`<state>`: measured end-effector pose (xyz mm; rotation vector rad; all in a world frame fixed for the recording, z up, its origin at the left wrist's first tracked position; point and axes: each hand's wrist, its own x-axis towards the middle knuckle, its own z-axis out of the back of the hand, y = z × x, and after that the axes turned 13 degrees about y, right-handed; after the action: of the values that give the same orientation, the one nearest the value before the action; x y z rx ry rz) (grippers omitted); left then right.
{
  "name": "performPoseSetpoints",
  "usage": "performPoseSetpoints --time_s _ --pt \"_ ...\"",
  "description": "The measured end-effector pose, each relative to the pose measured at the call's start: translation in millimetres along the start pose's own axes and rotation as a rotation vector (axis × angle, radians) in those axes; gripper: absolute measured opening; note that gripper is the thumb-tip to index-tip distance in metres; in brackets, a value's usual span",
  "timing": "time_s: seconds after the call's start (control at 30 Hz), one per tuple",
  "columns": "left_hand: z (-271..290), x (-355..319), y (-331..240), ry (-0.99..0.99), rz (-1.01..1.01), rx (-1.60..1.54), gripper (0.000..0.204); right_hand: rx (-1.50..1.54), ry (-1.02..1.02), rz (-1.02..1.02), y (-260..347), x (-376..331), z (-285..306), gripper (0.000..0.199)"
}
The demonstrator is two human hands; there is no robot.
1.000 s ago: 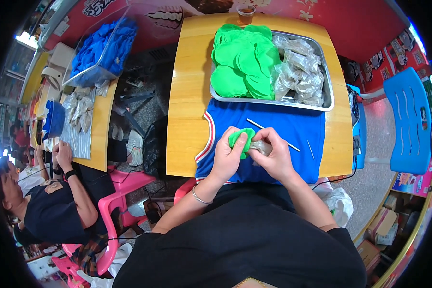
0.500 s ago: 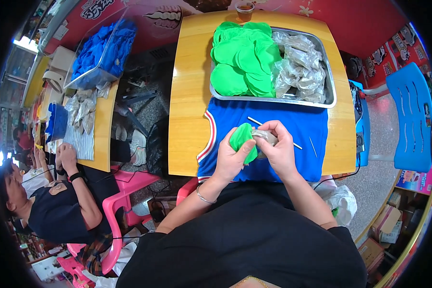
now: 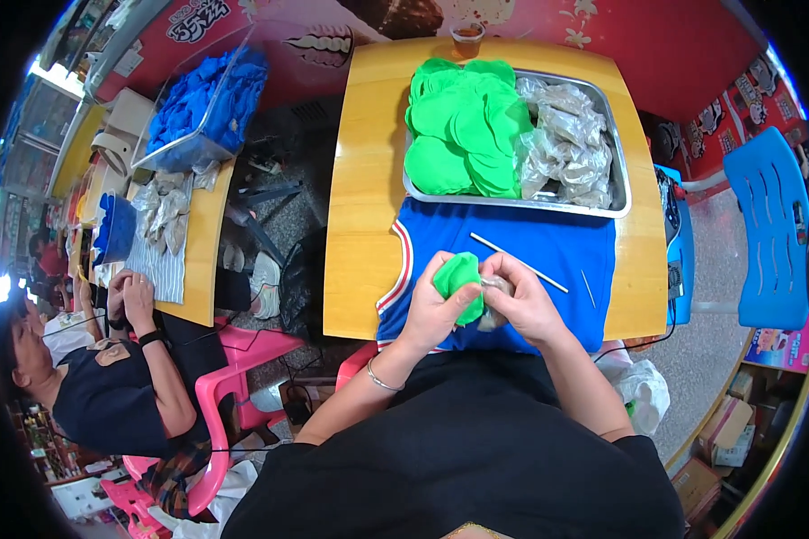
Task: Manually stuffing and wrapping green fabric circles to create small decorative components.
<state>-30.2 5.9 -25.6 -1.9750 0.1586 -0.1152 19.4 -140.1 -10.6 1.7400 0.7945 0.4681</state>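
Over the blue jersey-like cloth (image 3: 584,238), my left hand (image 3: 429,313) is closed on a bright green fabric piece (image 3: 457,272), thumb pressed over its front. My right hand (image 3: 532,307) pinches a small grey-beige plastic bag (image 3: 494,314) against the green fabric's right edge. The bag's contents cannot be made out, and fingers cover part of it. Beyond the hands, a white stick (image 3: 490,242) lies slantwise on the cloth, with a thin needle-like piece (image 3: 588,287) to its right.
A metal tray (image 3: 512,205) holds stacked green fabric pieces (image 3: 467,126) and crumpled clear bags (image 3: 566,148). A cup of brown drink (image 3: 467,38) stands at the table's far edge. Left, a co-worker (image 3: 108,386) sits at another table near a bin of blue cloth (image 3: 202,103). Right stands a blue chair (image 3: 768,225).
My right hand's fingers have shifted on the bag, and the bag now hangs lower beside the green fabric. The whole view has shifted slightly.
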Motion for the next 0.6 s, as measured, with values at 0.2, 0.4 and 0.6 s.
performPoseSetpoints --time_s 0.2,0.4,0.6 --pt "-7 1 -3 -0.07 -0.117 0.395 0.046 -0.358 -0.028 0.033 5 4 7 0.012" --pt "1 -1 -7 -0.485 -0.474 0.963 0.05 -0.414 -0.141 -0.038 21 9 -2 0.014" --pt "-7 0 -4 -0.224 -0.296 0.981 0.027 -0.76 -0.162 0.035 13 7 -2 0.014"
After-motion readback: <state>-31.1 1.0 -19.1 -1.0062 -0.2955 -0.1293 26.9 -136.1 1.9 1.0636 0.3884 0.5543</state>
